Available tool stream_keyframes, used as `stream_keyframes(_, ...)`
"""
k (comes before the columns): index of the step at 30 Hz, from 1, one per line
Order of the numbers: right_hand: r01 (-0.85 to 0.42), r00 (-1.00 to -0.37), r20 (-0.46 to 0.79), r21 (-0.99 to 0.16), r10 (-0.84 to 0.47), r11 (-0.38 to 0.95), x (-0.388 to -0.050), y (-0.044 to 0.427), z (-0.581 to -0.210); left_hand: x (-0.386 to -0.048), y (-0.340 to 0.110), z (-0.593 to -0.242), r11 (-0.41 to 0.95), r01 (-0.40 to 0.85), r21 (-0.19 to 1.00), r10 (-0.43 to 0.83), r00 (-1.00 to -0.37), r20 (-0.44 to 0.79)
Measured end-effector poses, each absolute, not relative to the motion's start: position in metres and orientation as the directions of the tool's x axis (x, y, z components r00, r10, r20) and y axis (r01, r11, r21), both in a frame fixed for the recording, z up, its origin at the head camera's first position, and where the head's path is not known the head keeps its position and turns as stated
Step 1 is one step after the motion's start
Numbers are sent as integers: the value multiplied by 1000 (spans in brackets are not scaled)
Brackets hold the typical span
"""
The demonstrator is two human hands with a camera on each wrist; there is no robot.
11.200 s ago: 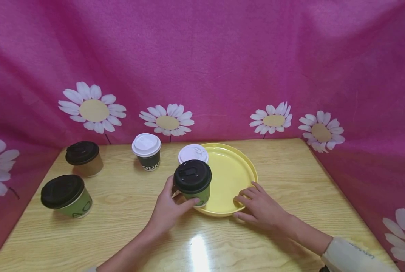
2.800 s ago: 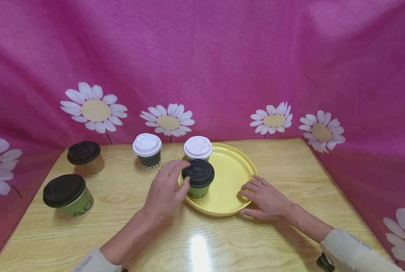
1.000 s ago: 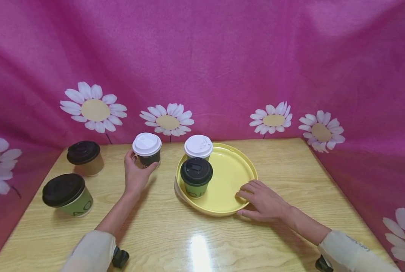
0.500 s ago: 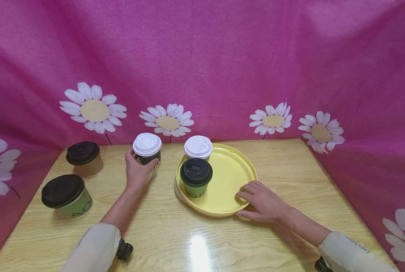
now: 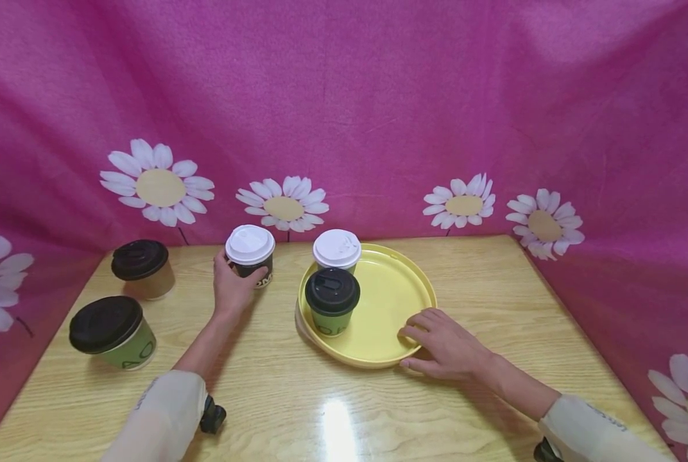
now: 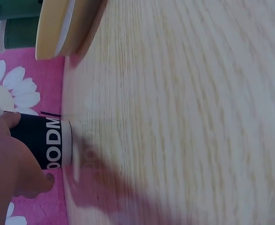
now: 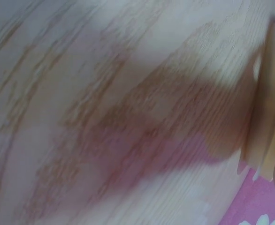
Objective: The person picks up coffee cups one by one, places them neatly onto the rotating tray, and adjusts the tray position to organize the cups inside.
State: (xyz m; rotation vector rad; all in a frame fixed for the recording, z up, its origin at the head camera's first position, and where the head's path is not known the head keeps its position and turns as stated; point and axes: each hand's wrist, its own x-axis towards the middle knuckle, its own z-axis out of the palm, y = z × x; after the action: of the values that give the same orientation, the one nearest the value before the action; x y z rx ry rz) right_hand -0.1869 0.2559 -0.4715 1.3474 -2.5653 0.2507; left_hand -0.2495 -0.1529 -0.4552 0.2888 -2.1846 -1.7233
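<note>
My left hand [image 5: 232, 294] grips a black paper coffee cup [image 5: 261, 264] with a white lid at the back of the table, thumb on its near side. In the left wrist view the lettered cup [image 6: 39, 140] is upright; whether its base touches the table is unclear. My right hand [image 5: 445, 343] holds the near right rim of a round yellow tray [image 5: 390, 301], fingers over the edge and thumb outside. On the tray's left side stand a green cup [image 5: 332, 301] with a black lid and, partly hidden behind it, a white-lidded cup [image 5: 337, 249].
At the left stand a brown cup [image 5: 144, 269] and a wider green cup [image 5: 115, 333], both black-lidded. A pink flowered cloth [image 5: 373, 128] rises behind and beside the wooden table [image 5: 275, 398].
My left hand set the green cup on the tray, let go, moved left and took hold of the white-lidded black cup, which has turned slightly. My right hand stays at the tray's rim.
</note>
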Motion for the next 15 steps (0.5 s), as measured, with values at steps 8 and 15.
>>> stream_keyframes(8,-820,-559,289,-56,-777,570,-184,254,-472,-253,-155,-461,213,89,973,-319,-935,155)
stream_keyframes(15,-811,-573,286,-64,-768,581,-183,253,-472,-244,-155,-457,222,59,973,-283,-951,123)
